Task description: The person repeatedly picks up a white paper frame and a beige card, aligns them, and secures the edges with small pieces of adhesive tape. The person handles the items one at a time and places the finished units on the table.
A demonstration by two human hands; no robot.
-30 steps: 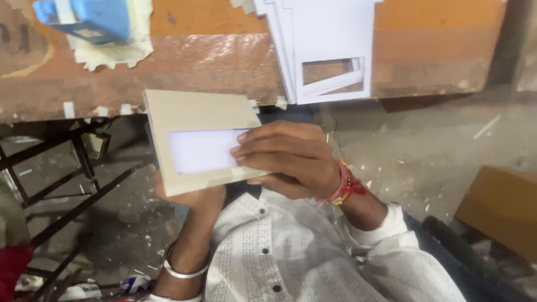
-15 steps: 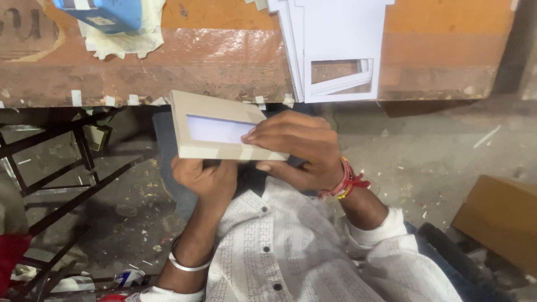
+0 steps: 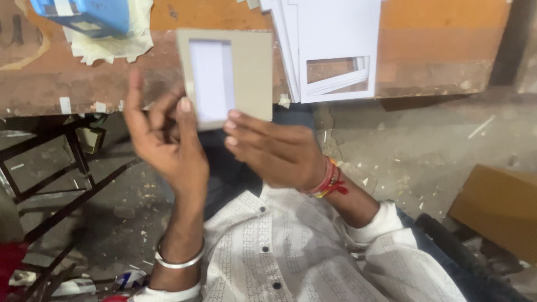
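Note:
A grey cardboard frame with a white rectangular window stands upright in front of the table edge. My right hand, with red threads at its wrist, pinches the frame's lower edge with its fingertips. My left hand, with a silver bangle on its wrist, is beside the frame's lower left corner. Its fingers are spread and blurred, and its thumb lies against the card. My white patterned shirt fills the bottom of the view.
A stack of white cards with cut-out windows lies on the worn orange-brown table. A blue object rests on crumpled pale paper at the top left. Black metal bars stand left; a brown cardboard box sits right on the littered floor.
The frame has turned from lying flat and wide to upright and has risen toward the table. My left hand has come out from under it and spread its fingers.

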